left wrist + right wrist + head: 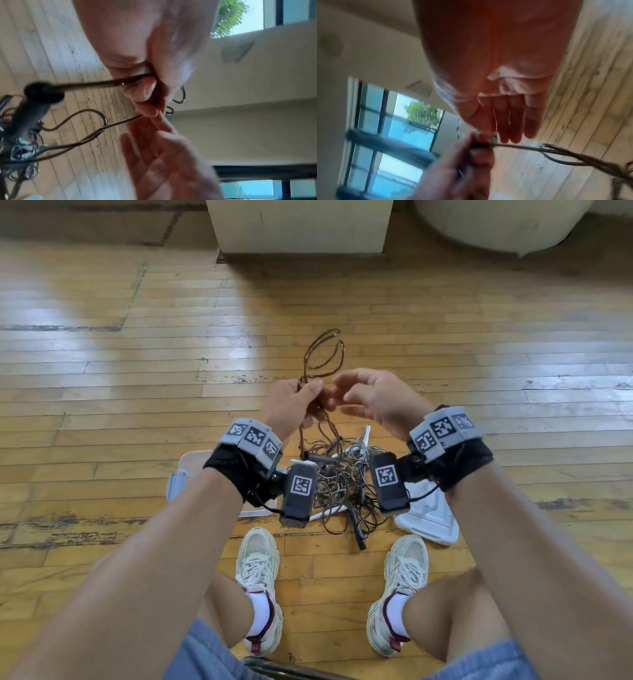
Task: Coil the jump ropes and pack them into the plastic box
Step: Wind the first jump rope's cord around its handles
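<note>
- Left hand (294,402) grips the brown rope (325,354); loops stand above the fist, strands hang down to the tangle (342,484) on the floor.
- Right hand (373,398) loosely open, holding nothing.
- Box (181,474) beside the tangle.

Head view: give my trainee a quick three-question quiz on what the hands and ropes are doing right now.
1. True or false: the left hand grips loops of the brown jump rope.
2. Is the right hand: A) gripping a handle, B) open beside the left hand, C) resting on the white lid?
3. Where does the tangled rope pile lie?

Key: 1 true; 2 B; 3 on the wooden floor, between the plastic box and the lid.
</note>
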The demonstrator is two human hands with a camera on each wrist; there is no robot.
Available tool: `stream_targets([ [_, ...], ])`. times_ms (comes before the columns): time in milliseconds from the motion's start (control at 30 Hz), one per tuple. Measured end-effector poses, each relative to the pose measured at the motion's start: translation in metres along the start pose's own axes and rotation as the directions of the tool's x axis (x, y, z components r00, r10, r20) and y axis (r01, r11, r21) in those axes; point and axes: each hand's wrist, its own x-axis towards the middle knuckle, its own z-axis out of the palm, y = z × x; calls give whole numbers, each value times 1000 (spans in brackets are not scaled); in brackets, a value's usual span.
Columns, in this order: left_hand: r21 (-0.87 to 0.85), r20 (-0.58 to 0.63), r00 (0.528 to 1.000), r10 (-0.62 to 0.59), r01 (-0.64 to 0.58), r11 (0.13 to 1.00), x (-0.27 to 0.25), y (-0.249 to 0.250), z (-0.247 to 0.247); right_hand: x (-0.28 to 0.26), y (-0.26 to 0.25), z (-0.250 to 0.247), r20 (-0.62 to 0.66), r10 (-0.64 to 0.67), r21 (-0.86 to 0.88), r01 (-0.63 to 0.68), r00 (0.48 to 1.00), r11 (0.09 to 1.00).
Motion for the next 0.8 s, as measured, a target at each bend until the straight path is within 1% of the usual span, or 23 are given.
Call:
stream_targets([
  [33,-95,-2,1000,-14,14,995,0,3,-2,0,3,4,71,19,-135,-9,997,991],
  [67,-174,3,1000,-22,23,985,1,4,-5,1,6,7,139,39,-219,-8,989,976],
  [100,-232,12,1000,-23,25,972,1,5,-7,1,8,11,186,53,-266,-1,981,964],
  [167,-296,11,1000,-6,9,955,2,5,-11,1,7,17,214,44,-386,43,976,922],
  [200,-317,-5,1000,1,-2,948,3,5,-13,2,8,18,200,39,-491,66,979,869],
  [233,-339,-33,999,4,-15,941,5,5,-16,4,11,17,171,52,-619,66,984,783],
  [300,-371,-117,993,-6,-38,928,7,4,-22,10,21,12,75,117,-826,-4,990,563],
  [333,-387,-156,988,-20,-43,921,10,4,-26,11,25,9,24,140,-873,-47,990,485],
  [367,-406,-179,983,-39,-38,913,11,4,-30,12,27,5,-3,146,-888,-70,989,454],
  [400,-422,-188,980,-62,-24,906,12,3,-32,14,27,3,-11,135,-885,-72,991,460],
  [433,-432,-183,980,-83,-4,902,13,2,-33,14,25,2,-11,108,-857,-66,994,512],
  [500,-414,-138,986,-94,29,910,11,2,-32,13,19,6,13,49,-730,-24,999,683],
  [533,-392,-99,991,-85,39,919,8,2,-30,14,16,10,41,21,-674,12,999,739],
  [567,-369,-53,996,-70,46,928,7,3,-27,14,13,15,68,7,-651,39,998,758],
  [633,-331,25,999,-41,47,942,4,5,-21,15,12,23,117,-7,-671,84,993,737],
  [667,-319,40,999,-34,45,947,4,6,-20,16,12,26,126,-9,-684,94,992,723],
  [733,-297,12,999,-43,45,954,5,6,-20,16,10,27,107,-20,-675,87,994,733],
  [767,-265,-29,999,-45,36,963,6,5,-21,17,10,25,86,-39,-660,86,996,746],
  [800,-195,-78,996,-31,16,981,6,4,-22,18,10,24,65,-73,-628,98,995,772],
])
